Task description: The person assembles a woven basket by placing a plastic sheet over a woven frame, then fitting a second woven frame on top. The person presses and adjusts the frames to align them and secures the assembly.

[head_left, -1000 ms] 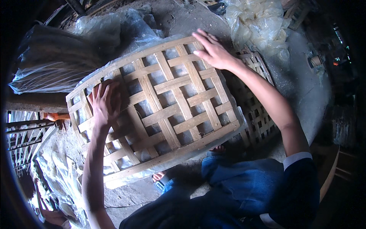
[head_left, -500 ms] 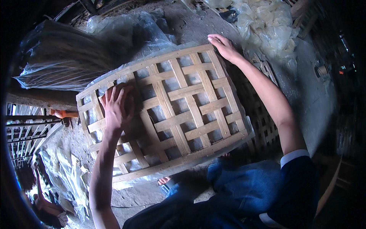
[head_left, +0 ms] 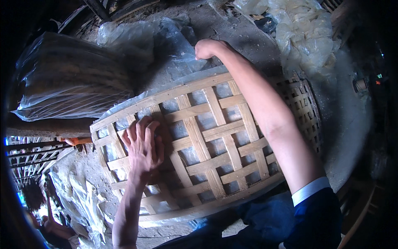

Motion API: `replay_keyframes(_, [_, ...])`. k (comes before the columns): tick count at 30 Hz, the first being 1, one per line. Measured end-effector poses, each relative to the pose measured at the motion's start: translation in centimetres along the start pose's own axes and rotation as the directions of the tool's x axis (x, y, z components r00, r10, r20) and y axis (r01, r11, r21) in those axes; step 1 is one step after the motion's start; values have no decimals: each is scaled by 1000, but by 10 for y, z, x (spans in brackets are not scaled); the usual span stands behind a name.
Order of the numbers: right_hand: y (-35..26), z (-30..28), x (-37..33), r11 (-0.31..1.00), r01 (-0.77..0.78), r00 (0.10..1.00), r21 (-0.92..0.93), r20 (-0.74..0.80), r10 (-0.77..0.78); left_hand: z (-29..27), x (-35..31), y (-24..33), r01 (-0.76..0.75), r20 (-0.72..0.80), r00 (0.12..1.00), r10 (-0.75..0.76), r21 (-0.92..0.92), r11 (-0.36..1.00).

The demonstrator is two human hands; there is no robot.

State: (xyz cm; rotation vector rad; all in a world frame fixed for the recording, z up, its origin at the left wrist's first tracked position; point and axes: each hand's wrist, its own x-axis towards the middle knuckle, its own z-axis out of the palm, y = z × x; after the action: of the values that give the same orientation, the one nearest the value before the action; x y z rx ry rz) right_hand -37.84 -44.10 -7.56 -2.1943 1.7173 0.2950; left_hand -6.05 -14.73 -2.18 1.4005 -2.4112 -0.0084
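Observation:
A woven bamboo lattice panel lies tilted across my lap, with clear plastic showing through its gaps and along its far edge. My left hand rests flat on the panel's left part, fingers spread. My right arm stretches over the panel. My right hand is past the far edge, fingers curled into a fist on the clear plastic sheet lying on the ground there.
A large bundle wrapped in clear plastic lies at the left. A second lattice panel sticks out from under the first at the right. Crumpled plastic is piled at the top right. Another person crouches at the lower left.
My right hand left the panel's far corner, reached beyond it and closed on the plastic. The panel shifted nearer and to the right. My left hand stayed flat on it.

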Motion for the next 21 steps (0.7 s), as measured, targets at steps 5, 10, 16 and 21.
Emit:
replay_keyframes(5, [-27,22,30,999,-10,973,-50,231,21,-7,-3,-4,43,24,999,-42,-13,999])
replay_keyframes(10, [-41,23,15,961,-245,908,128,379,181,-8,-3,-3,62,38,997,-61,-9,998])
replay_keyframes(16, [-37,26,17,961,-275,820,34,531,216,-7,-3,-2,60,24,998,-59,-25,998])
replay_keyframes(21, [-48,25,1,932,-240,865,270,496,79,-13,-5,-6,73,29,997,-73,-4,997])
